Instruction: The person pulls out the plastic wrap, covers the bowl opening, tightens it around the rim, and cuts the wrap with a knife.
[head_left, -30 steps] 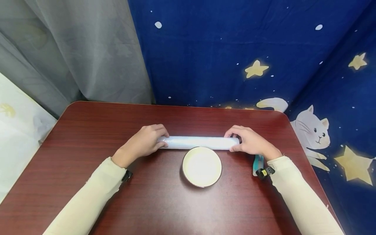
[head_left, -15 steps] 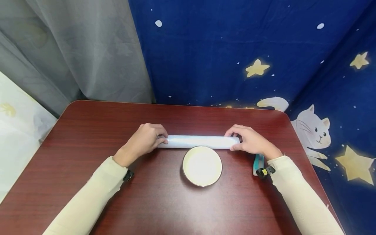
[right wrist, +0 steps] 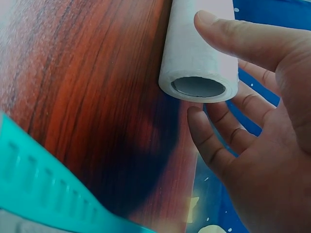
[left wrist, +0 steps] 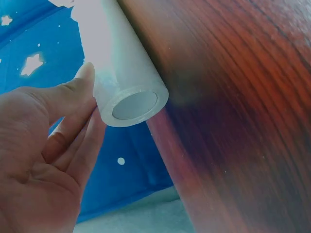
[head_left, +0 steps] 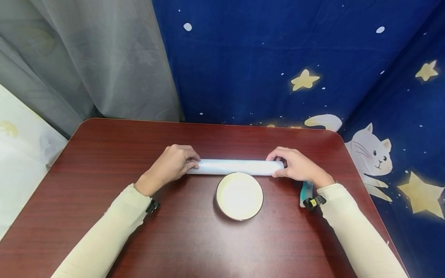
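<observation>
On the bowl's [head_left: 240,197] far side, the roll [head_left: 236,167] runs left to right; your left hand [head_left: 172,164] and right hand [head_left: 297,165] pinch its ends. Positioning step, apparently; next move likely needs both ends level.

Red-brown table [head_left: 187,235], wood grain, rounded far corners. Pale round bowl [head_left: 240,196] with dark rim at middle of table. Teal tool [head_left: 306,190] to right, partly hidden. Gray curtain [head_left: 114,58] far left; blue curtain [head_left: 236,69] far and right, printed with yellow stars [head_left: 304,80], white cat [head_left: 370,150]. White cloth [head_left: 24,162] at left edge.
</observation>
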Available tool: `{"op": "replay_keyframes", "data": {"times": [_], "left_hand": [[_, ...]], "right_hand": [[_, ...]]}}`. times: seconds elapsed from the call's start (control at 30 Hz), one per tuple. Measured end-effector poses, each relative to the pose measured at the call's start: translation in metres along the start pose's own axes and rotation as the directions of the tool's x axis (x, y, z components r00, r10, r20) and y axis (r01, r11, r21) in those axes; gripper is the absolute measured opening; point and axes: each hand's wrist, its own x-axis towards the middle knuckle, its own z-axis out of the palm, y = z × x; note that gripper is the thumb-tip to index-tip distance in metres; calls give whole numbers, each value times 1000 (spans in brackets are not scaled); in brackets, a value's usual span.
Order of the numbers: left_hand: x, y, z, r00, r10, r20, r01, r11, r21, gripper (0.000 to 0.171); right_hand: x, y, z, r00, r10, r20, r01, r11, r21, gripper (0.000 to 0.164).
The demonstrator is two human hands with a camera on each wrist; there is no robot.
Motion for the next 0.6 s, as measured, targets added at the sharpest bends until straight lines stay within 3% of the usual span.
{"op": "replay_keyframes", "data": {"times": [0.37, 0.6], "left_hand": [[3, 3, 0, 1000, 13, -7, -13, 1000, 26, 6], [8, 8, -5, 994, 59, 92, -73, 985, 159, 6]], "right_hand": [[0, 1, 0, 1000, 2, -1, -2, 1000, 2, 47], [0, 1, 1, 1000, 6, -2, -6, 1000, -5, 46]]}}
